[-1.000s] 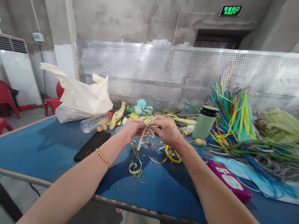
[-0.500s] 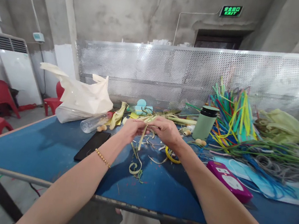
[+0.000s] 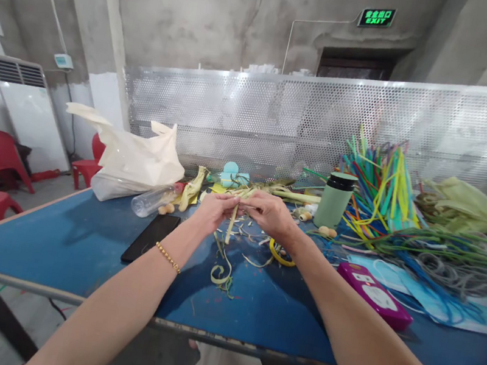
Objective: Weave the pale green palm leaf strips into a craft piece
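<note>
Fingers (image 3: 227, 201) of your left hand (image 3: 213, 213) are pinching a pale strip (image 3: 231, 227), which hangs from your grip over the middle of the table (image 3: 77, 242). Your right hand (image 3: 274, 215) meets it there, thumb and forefinger pressed together on the strip's upper part; the exact fold between your fingertips is too small to tell. More pale stalks show just behind your knuckles.

Below your hands, toward the near edge, a curled strip (image 3: 220, 277) lies on the surface with some green shreds (image 3: 225, 289) beside it. A yellow ring (image 3: 277, 256) lies by your right wrist, partly hidden by it. On your left, a black slab like a phone (image 3: 149, 238) lies flat near your forearm, and beyond it a clear bottle (image 3: 146, 203) rests on its side against a white plastic bag (image 3: 139, 157) at the left part of the far edge.

To your right, a purple box (image 3: 375, 297) sits beside blue face masks (image 3: 435, 296). Behind it, nearer the far edge, a green canister (image 3: 334, 204) stands upright, black-lidded, with a bundle of coloured strips (image 3: 393, 185) next to it. Tangled cords (image 3: 455, 275) spread toward the right edge.
</note>
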`<state>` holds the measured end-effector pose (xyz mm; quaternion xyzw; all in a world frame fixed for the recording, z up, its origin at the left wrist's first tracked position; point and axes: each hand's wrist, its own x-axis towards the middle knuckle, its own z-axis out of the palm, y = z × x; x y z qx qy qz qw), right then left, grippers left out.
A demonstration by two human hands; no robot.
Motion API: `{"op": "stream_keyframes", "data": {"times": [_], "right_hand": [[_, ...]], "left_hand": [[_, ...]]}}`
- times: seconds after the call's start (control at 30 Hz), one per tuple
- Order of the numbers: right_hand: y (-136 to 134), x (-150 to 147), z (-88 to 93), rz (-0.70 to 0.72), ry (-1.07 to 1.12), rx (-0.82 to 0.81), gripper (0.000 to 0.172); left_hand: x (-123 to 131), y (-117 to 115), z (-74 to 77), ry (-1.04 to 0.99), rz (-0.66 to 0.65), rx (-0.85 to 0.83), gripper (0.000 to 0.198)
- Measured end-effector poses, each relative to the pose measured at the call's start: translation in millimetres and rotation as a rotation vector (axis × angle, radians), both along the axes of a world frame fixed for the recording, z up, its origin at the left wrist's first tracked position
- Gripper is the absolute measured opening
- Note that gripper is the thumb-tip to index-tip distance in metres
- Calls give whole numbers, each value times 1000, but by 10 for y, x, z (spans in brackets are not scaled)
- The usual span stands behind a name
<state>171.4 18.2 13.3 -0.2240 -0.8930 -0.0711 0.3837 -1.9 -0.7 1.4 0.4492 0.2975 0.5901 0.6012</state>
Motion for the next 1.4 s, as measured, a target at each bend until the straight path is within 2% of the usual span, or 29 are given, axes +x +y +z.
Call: {"op": "stream_keyframes", "data": {"times": [0.27, 0.43, 0.53, 0.63, 0.77, 0.9, 1.1, 1.2, 1.4], "right_hand": [[-129, -24, 70, -2, -3, -18, 26], [-175, -57, 48, -129, 58, 151, 25], [-204, -105, 9, -182, -70, 239, 24], [-219, -157, -22, -195, -239, 319, 24], [-234, -224, -44, -117, -372, 463, 22], [-263, -257, -58, -118, -343, 536, 23], [-242, -190, -40, -242, -144, 477, 22], [-234, -176, -17, -256, -149, 462, 21], [-257, -213, -9, -181, -254, 519, 20]], "left_hand": [[2, -15, 22, 10, 100, -3, 9], [6, -36, 46, 51, 246, 88, 10], [15, -8, 20, 12, 277, 79, 11], [25, 27, -21, -10, 270, 35, 10], [28, 41, -51, -45, 245, 2, 9], [25, 22, -34, -77, 230, 0, 12], [44, 1, 6, -70, 244, -24, 14], [51, 2, 4, -61, 245, -17, 15], [46, 23, -26, -112, 218, -10, 18]]}}
